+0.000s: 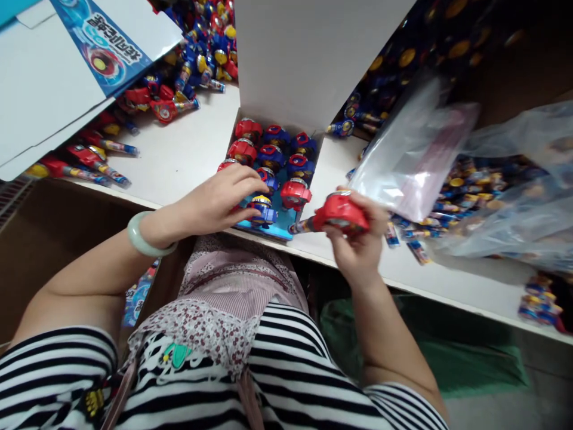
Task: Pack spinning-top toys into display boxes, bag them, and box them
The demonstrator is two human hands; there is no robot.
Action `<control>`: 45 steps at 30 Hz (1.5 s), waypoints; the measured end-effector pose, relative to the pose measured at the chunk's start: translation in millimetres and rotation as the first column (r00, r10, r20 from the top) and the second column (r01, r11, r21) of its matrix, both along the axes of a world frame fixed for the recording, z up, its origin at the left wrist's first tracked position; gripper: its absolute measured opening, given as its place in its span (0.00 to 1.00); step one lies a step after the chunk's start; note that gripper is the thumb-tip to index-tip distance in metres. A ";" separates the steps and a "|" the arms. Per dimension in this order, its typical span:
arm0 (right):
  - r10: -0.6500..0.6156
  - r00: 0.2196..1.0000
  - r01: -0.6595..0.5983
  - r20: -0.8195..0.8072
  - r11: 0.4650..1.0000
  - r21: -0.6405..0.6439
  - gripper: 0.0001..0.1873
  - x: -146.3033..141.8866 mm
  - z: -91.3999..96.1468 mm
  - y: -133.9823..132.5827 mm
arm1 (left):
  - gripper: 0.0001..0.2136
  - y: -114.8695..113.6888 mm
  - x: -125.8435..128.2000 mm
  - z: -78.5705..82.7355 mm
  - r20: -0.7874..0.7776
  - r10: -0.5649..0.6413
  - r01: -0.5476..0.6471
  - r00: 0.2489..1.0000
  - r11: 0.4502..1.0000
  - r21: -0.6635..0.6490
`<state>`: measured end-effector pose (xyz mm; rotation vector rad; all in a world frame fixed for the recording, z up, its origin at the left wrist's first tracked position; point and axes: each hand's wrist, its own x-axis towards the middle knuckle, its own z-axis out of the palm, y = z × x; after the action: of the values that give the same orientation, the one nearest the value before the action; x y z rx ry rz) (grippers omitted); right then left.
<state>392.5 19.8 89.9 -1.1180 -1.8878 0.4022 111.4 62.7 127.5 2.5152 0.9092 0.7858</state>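
My right hand [353,236] grips a red toy launcher [342,214] with a striped tube that points left. An open display box with a blue base [264,229] stands on the white table [179,149], holding rows of red and blue round toys. My left hand [215,200] lies over the box's front rows, its fingertips on or just behind a blue and yellow toy [262,210]. Its fingers hide the toys beneath them, and I cannot tell whether it grips one. A pale green bangle [145,236] circles my left wrist.
The box's white lid [286,54] stands upright behind it. Loose toys lie heaped at the back left [197,60] and right [470,191]. A clear plastic bag [414,149] hangs beside my right hand. The table's front edge runs just below my hands.
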 end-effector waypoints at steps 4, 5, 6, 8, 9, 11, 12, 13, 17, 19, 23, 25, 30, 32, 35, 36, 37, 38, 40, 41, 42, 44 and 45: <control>0.057 0.997 -0.060 0.048 0.997 0.058 0.30 -8.0 -38.0 0.9 | 0.14 2.7 -10.8 -17.2 -0.151 -0.020 0.029 0.988 0.998 0.056; 0.075 0.994 -0.077 0.083 0.997 0.022 0.28 -13.3 -43.5 1.8 | 0.14 3.2 -9.8 -20.6 -0.159 -0.028 0.038 0.987 0.997 0.064; 0.104 0.988 -0.103 0.112 0.994 -0.022 0.27 -18.6 -47.8 2.2 | 0.13 3.3 -8.5 -23.5 -0.159 -0.040 0.051 0.986 0.996 0.066; 0.160 0.978 -0.148 0.133 0.984 -0.099 0.25 -26.6 -52.7 -0.1 | 0.14 1.8 -6.1 -27.6 -0.140 -0.062 0.071 0.988 0.996 0.056; 0.171 0.977 -0.156 0.129 0.981 -0.119 0.25 -28.3 -52.6 -3.1 | 0.14 0.0 -5.8 -28.6 -0.124 -0.068 0.074 0.990 0.996 0.046; 0.165 0.976 -0.142 0.142 0.977 -0.157 0.27 -24.9 -45.5 -10.5 | 0.14 -3.5 -8.8 -27.6 -0.079 -0.082 0.083 0.994 0.996 0.014; 0.166 0.972 -0.133 0.167 0.972 -0.191 0.29 -19.8 -37.8 -13.1 | 0.14 -3.6 -12.3 -24.9 -0.045 -0.091 0.090 0.995 0.996 -0.014; 0.172 0.966 -0.125 0.192 0.965 -0.231 0.32 -12.7 -27.5 -13.1 | 0.15 -1.2 -17.0 -20.5 0.008 -0.087 0.088 0.996 0.995 -0.048; 0.039 0.999 -0.034 0.022 0.981 -0.192 0.27 16.5 28.6 37.8 | 0.20 48.1 -37.3 18.1 0.476 0.212 -0.126 0.854 0.971 -0.205; -0.114 0.978 0.086 -0.177 0.983 -0.159 0.25 18.6 58.4 94.9 | 0.25 92.1 -38.3 47.4 0.613 0.405 -0.184 0.679 0.901 -0.393; -0.163 0.908 -0.082 -0.386 0.834 -0.545 0.32 -0.5 114.8 196.8 | 0.35 157.7 -23.6 101.3 0.485 0.588 0.022 0.647 0.622 -0.783; -0.163 0.878 -0.183 -0.449 0.753 -0.631 0.40 -6.3 137.5 207.1 | 0.37 161.8 -21.8 113.3 0.510 0.534 0.127 0.675 0.597 -0.792; -0.024 0.925 -0.273 -0.379 0.652 -0.708 0.41 6.9 152.2 136.7 | 0.39 114.6 -46.9 94.4 0.499 0.233 0.263 0.835 0.627 -0.733; 0.021 0.924 -0.318 -0.383 0.599 -0.735 0.32 9.4 140.4 110.1 | 0.32 94.0 -54.9 79.8 0.481 0.204 0.242 0.852 0.661 -0.710; 0.087 0.948 -0.284 -0.305 0.659 -0.697 0.43 3.5 111.7 96.4 | 0.29 78.4 -54.7 56.7 0.507 0.191 0.143 0.840 0.824 -0.548; 0.102 0.969 -0.227 -0.226 0.737 -0.637 0.43 0.6 101.6 96.7 | 0.30 77.3 -52.6 48.5 0.509 0.184 0.091 0.841 0.879 -0.468; 0.101 0.987 -0.152 -0.122 0.825 -0.545 0.40 -2.0 92.2 97.9 | 0.31 77.7 -50.5 40.4 0.500 0.179 0.034 0.847 0.921 -0.388; 0.076 0.997 -0.072 -0.008 0.902 -0.425 0.35 -3.9 84.3 99.2 | 0.30 78.9 -48.8 32.6 0.484 0.186 -0.029 0.855 0.949 -0.314; -0.015 0.984 0.050 0.177 0.980 -0.191 0.27 -4.6 73.2 100.0 | 0.27 81.6 -47.9 19.7 0.432 0.210 -0.130 0.877 0.970 -0.207; -0.041 0.971 0.074 0.236 0.988 -0.135 0.26 -3.6 69.9 99.0 | 0.25 82.4 -48.8 15.1 0.400 0.209 -0.145 0.893 0.972 -0.184; -0.036 0.961 0.075 0.275 0.988 -0.133 0.26 -2.0 67.7 97.1 | 0.24 82.4 -50.4 11.9 0.367 0.195 -0.136 0.909 0.974 -0.182; 0.023 0.951 0.040 0.309 0.980 -0.196 0.28 1.5 64.7 91.2 | 0.24 80.0 -54.8 8.0 0.309 0.152 -0.092 0.939 0.975 -0.200; 0.052 0.945 0.023 0.323 0.974 -0.224 0.29 2.9 63.2 87.6 | 0.24 77.8 -56.9 6.4 0.281 0.135 -0.079 0.950 0.976 -0.202</control>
<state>395.4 107.3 153.0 -1.3911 -2.1817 0.4710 54.5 140.5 133.9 2.1280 0.9718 1.0238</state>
